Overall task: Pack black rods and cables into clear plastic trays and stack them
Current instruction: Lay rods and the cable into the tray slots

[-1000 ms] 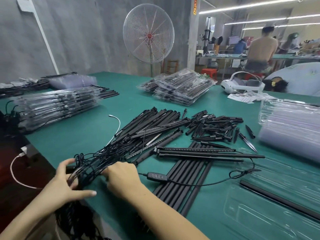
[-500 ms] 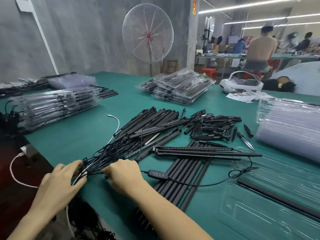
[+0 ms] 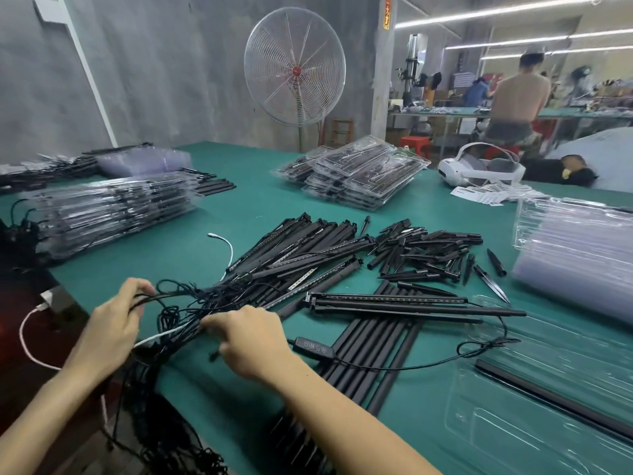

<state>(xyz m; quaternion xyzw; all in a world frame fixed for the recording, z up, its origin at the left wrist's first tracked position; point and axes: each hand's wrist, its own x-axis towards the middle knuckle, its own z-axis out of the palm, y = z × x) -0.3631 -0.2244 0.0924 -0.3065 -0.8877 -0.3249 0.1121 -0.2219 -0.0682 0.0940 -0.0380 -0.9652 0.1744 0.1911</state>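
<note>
A tangle of black cables [image 3: 178, 313] lies at the table's near left edge and hangs over it. My left hand [image 3: 113, 323] pinches a loop of cable lifted above the tangle. My right hand [image 3: 246, 337] grips a strand of the same tangle, fingers curled. Black rods [image 3: 308, 255] fan out from the cables across the green table [image 3: 178, 248]. More plain rods [image 3: 373, 337] lie in a row under two rods with a cable and controller [image 3: 315, 347]. An open clear tray [image 3: 548, 406] at lower right holds one black rod [image 3: 548, 395].
Stacks of packed trays stand at left [image 3: 102, 210] and at the back middle [image 3: 356, 173]. A pile of empty clear trays [image 3: 579, 252] sits at right, short black spikes [image 3: 428, 255] beside it. A white headset [image 3: 479, 169], a standing fan [image 3: 294, 66] and a seated person [image 3: 517, 97] are behind.
My left hand has risen, pulling a loop of cable up out of the tangle. My right hand has shifted slightly right while holding its strand.
</note>
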